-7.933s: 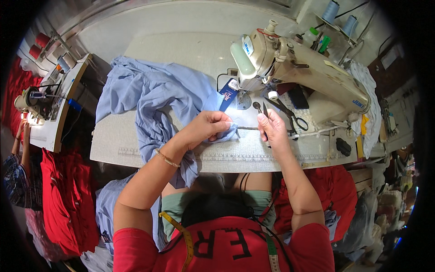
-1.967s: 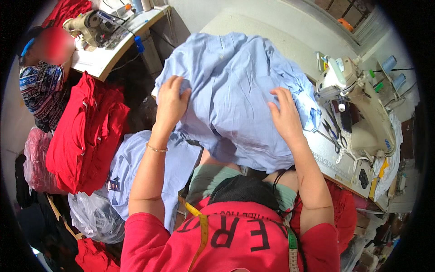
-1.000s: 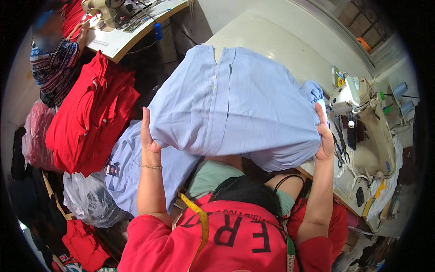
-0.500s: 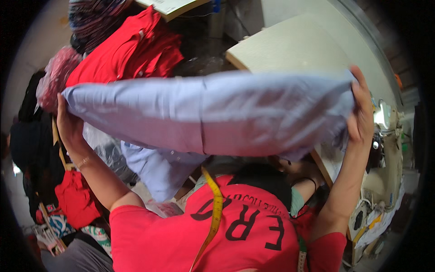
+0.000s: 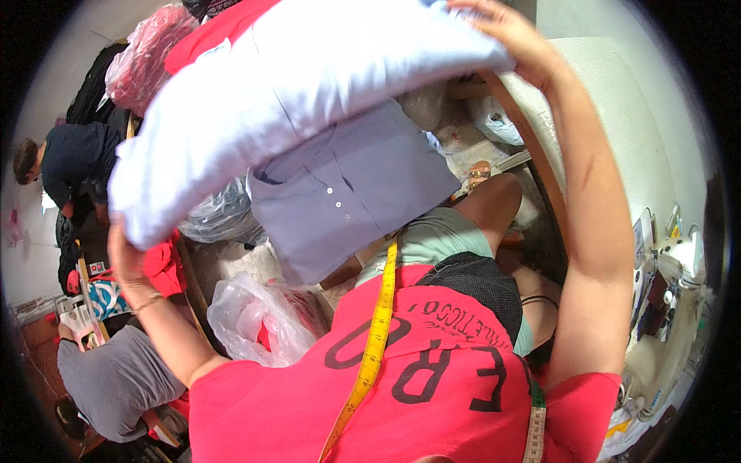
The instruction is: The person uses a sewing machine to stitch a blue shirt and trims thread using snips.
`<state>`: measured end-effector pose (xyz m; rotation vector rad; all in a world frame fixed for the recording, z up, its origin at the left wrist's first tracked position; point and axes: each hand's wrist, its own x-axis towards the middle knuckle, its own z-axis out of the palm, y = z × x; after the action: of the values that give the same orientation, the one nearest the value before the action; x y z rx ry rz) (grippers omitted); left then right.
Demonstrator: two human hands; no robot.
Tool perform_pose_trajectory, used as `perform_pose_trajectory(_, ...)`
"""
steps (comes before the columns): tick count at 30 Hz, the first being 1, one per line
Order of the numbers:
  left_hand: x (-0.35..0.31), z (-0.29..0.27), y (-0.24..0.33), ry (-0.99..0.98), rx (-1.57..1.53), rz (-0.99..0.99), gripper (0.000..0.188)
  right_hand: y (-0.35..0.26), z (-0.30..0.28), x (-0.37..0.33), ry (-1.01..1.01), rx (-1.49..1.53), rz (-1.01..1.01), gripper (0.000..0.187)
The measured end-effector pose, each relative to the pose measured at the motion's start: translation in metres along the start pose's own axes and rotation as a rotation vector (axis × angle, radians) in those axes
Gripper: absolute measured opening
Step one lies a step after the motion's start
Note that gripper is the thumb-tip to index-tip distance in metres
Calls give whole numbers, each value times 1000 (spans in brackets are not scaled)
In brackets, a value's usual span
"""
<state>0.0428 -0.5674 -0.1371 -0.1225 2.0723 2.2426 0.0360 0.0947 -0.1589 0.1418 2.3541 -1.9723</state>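
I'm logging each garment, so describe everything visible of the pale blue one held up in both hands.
The pale blue garment looks like soft cloth, washed nearly white by glare, with a dark line near its middle. It arches across the upper picture, partly blurred, its top cut off. The left hand holds its lower left end, the right hand its upper right; it partly hides a buttoned blue shirt.

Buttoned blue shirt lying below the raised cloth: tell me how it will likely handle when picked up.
The buttoned blue shirt would probably flop, as the raised cloth curves between the left hand and the right hand. It seems light for its size, its edges looking thin. It's unlikely to roll, since it lies spread out fairly flat.
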Motion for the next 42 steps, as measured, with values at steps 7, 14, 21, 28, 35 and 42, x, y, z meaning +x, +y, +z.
perform_pose_trajectory(7, -51, -26, -249, 27, -278, -721, 43, 191, 83, -47, 93, -154, 88, 66)
perform_pose_trajectory(14, -72, -11, -252, 84, -169, -894, 34, 248, 61, -68, 244, -47, 247, 62)
perform_pose_trajectory(21, -117, -13, -294, -185, 29, -1132, 34, 258, 43, -91, 269, -328, -4, 55)
perform_pose_trajectory(28, -109, 10, -311, -330, 1561, -612, 29, 253, 99, -100, 451, -1037, -23, 37)
perform_pose_trajectory(35, -74, 215, -257, -517, 1187, 514, 43, 172, 202, -123, -586, -677, -480, 37)
perform_pose_trajectory(42, -73, 257, -291, -605, 1291, 546, 49, 201, 188, -128, -780, -711, -100, 34)
